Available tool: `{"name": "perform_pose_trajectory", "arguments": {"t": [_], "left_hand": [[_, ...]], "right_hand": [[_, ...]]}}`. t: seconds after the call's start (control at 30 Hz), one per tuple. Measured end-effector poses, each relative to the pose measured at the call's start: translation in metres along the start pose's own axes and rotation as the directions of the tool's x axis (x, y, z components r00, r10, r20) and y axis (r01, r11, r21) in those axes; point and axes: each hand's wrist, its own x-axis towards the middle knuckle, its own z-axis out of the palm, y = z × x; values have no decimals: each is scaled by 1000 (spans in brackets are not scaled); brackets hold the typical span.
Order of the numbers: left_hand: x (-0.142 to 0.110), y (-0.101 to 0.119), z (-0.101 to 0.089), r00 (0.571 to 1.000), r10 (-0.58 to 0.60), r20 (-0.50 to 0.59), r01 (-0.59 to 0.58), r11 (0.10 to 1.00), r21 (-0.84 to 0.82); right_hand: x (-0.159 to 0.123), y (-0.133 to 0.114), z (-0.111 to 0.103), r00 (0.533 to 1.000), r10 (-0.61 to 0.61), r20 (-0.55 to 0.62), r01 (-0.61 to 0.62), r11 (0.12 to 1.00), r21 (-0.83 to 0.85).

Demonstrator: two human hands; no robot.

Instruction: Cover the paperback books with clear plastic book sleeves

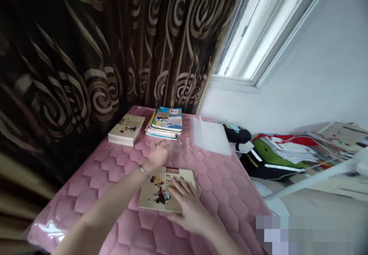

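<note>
A cream book (168, 190) with a painted figure and dark lettering on its cover lies flat on the pink quilted surface in front of me. My right hand (185, 199) rests on its right side, fingers spread and pressing on the cover. Beyond the book's far edge, my left hand (160, 153) is closed, fingers curled and a little blurred. A faint clear plastic film (176, 148) shows beside those fingers and seems to be pinched in them; its full outline is hard to see.
A stack of similar cream books (126, 129) sits at the back left. Next to it are colourful textbooks (166, 123). Translucent plastic sheets (211, 136) lie at the back right of the pink quilted surface (227, 201). Beyond the right edge are bags (271, 161) and papers. A patterned curtain (115, 56) hangs behind.
</note>
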Motion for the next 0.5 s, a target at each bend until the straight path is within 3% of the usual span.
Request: {"name": "perform_pose_trajectory", "arguments": {"t": [0.13,0.27,0.37,0.5], "left_hand": [[-67,-5,9,972,226,58,-212,960,-181],[-126,-21,6,926,353,131,-284,883,-373],[-152,-31,0,919,334,208,-224,879,-422],[-160,-33,-1,935,259,241,-137,893,-428]], "right_hand": [[3,4,-4,997,5,75,-3,1000,-27],[5,3,-10,997,-8,81,11,1000,-29],[6,5,-14,996,-13,87,12,1000,17],[7,8,-17,997,19,80,-26,995,98]]}}
